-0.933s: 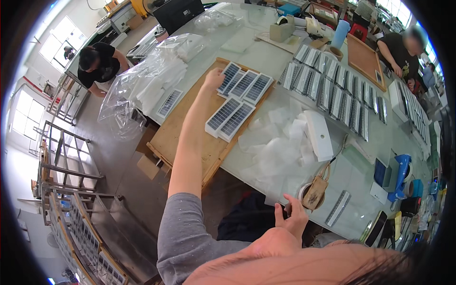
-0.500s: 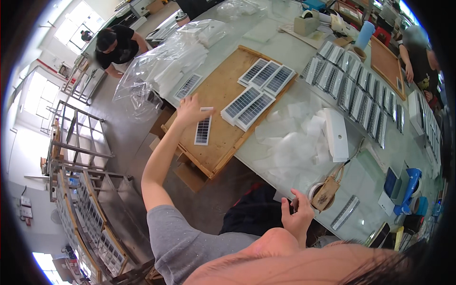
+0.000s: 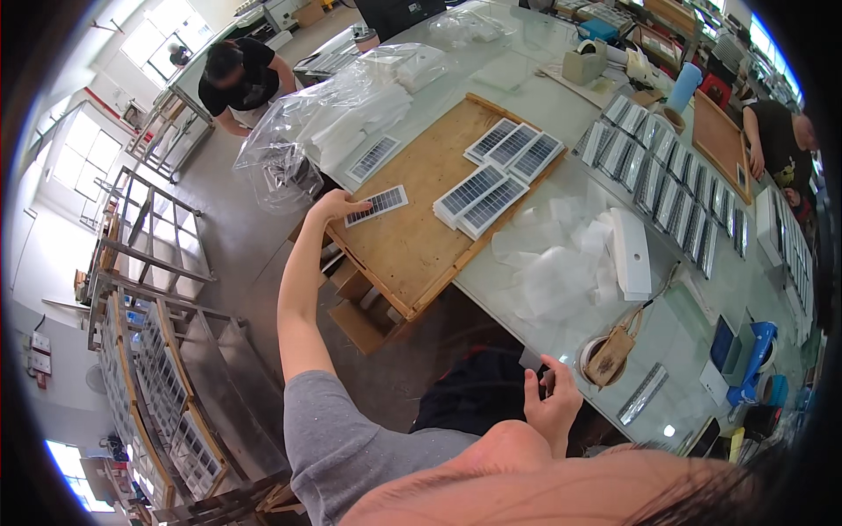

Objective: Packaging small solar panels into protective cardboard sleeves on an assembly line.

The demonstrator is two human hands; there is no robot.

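Observation:
My left hand (image 3: 333, 207) grips one end of a small solar panel (image 3: 382, 202) at the left edge of a wooden board (image 3: 412, 254). The thumb lies on the panel's face and the other fingers are partly hidden. Farther right on the board lie overlapping solar panels (image 3: 482, 195), and behind them a second group of panels (image 3: 513, 147). Another panel (image 3: 374, 159) rests on the table just beyond the board. My right hand (image 3: 554, 401) hovers by the table's front edge, fingers loosely bent and apart, with nothing visible in it.
Translucent wrapping sheets (image 3: 553, 272) lie right of the board, beside a white box-like piece (image 3: 630, 259). Rows of panels (image 3: 662, 175) cover the right side. Clear plastic bags (image 3: 342, 110) are heaped at the far left. Co-workers (image 3: 241, 79) stand beyond the table's sides.
My left hand has moved left and turned the solar panel from lengthwise to slanting across the board's left edge. My right hand has barely moved. The whole view has shifted slightly.

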